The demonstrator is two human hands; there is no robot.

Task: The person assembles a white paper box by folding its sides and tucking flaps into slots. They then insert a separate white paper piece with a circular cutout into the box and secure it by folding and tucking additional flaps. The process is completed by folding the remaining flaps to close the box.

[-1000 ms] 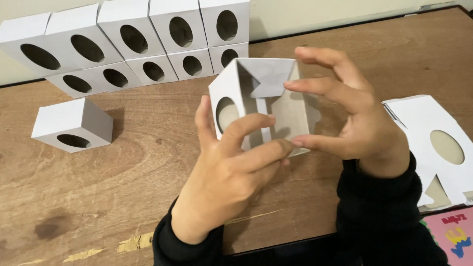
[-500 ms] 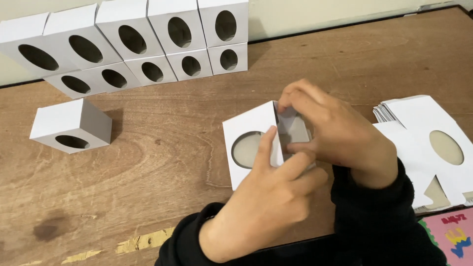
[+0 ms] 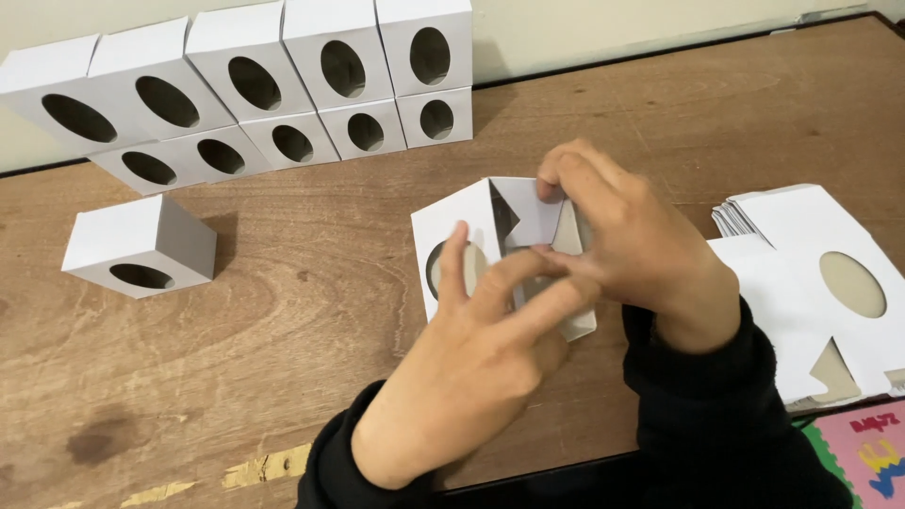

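Note:
A small white cardboard box (image 3: 451,234) with an oval cutout stands on the wooden table (image 3: 311,320) in front of me, its top flaps partly folded in. My left hand (image 3: 476,358) grips its front and side, fingers spread over the oval hole. Over the top reaches my right hand (image 3: 636,240), whose fingertips pinch a top flap (image 3: 528,203). Both sleeves are black.
Two rows of finished white boxes (image 3: 255,90) with oval holes are stacked against the wall at the back. A single box (image 3: 139,247) lies at the left. A stack of flat unfolded box blanks (image 3: 820,283) sits at the right. A pink mat (image 3: 863,452) shows at bottom right.
The box, held up open a second ago, has come down onto the table. My right hand has closed over its top and is folding the flaps inward.

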